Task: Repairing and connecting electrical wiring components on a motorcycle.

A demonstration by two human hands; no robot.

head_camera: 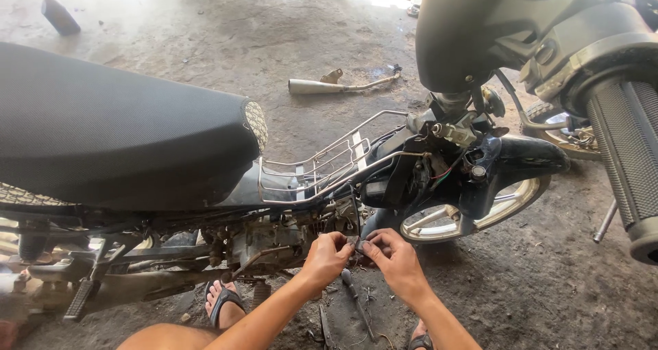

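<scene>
A stripped motorbike stands across the view, with a black seat [116, 124], a chrome wire rack [322, 165] and an exposed engine [274, 244]. My left hand [327, 255] and my right hand [392, 257] meet just below the engine's front end. Their fingertips pinch a small dark part [357, 242] between them, with thin cables running up from it into the frame. What the part is stays too small to tell.
A screwdriver [356, 298] and other tools lie on the dirty concrete floor below my hands. My sandalled foot [223, 298] rests beside the engine. The front wheel [473, 213] is right of my hands, a handlebar grip [627, 158] looms at the right edge, and an exhaust pipe [339, 85] lies beyond.
</scene>
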